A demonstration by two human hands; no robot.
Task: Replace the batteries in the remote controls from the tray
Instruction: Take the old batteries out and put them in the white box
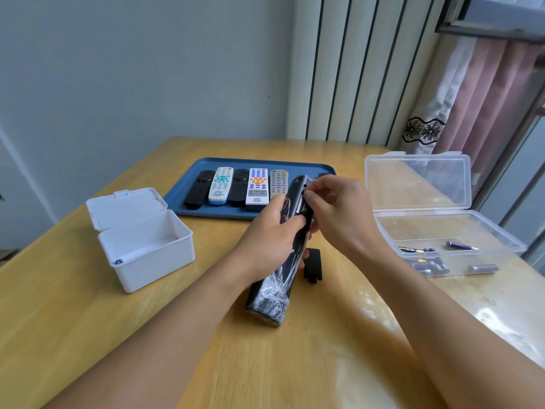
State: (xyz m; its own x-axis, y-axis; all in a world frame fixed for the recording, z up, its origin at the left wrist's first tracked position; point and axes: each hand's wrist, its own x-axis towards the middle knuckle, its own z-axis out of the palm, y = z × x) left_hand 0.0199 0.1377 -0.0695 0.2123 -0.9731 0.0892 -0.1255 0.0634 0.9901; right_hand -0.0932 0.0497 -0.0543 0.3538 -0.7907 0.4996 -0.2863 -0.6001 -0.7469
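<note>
My left hand (272, 231) grips a long black remote (272, 293) wrapped in clear film, tilted up on its side over the table. At its upper end the fingers of my right hand (333, 208) pinch at a battery (300, 205) in the open compartment. Under the remote lies its black battery cover (313, 262) on the table. Behind my hands a blue tray (188, 184) holds several remotes in a row, black, white and grey. Several loose batteries (461, 245) lie in the clear plastic box (436, 219) on the right.
A white box (147, 246) with its lid open stands on the left, with one battery (118, 261) in its near corner. The wooden table (206, 335) runs back to a grey wall and a radiator. Curtains and a window frame are at the right.
</note>
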